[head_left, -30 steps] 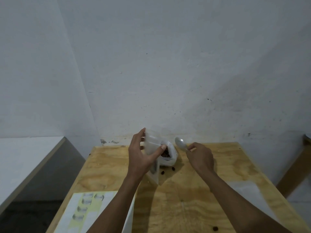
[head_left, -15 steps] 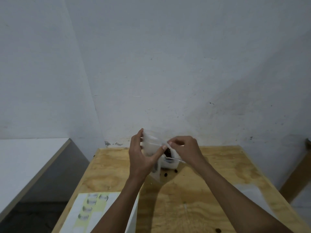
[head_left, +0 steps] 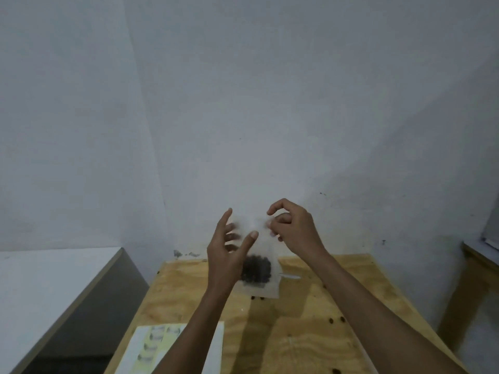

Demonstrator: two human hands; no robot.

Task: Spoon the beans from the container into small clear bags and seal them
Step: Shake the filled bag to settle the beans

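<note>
Nearest the camera, at the lower left of the pale plywood tabletop, lies a white and pale-yellow sheet of paper printed with a column of small grey marks; the print is too blurred to read, and no other writing or brand shows anywhere in view. The plywood has a swirling grain and a matt, unfinished face. A few small dark loose beans lie scattered on it, some toward the right edge and two just under the bag.

Both bare forearms reach up from the bottom of the view. Between the hands hangs a small clear plastic bag, thin and filmy, motion-blurred, held upright above the far part of the table. A dark clump of beans sits in its lower half; the upper half is empty film.

The left hand has fingers spread, with thumb and fingers pinching the bag's upper left side. The right hand is loosely curled, fingertips at the bag's top right edge; blur keeps me from telling whether it truly grips the film.

Behind the bag a thin pale object lies flat on the table, unidentifiable. Beyond stands a plain grey-white wall with small dark specks. A white-topped surface sits at far left.
</note>
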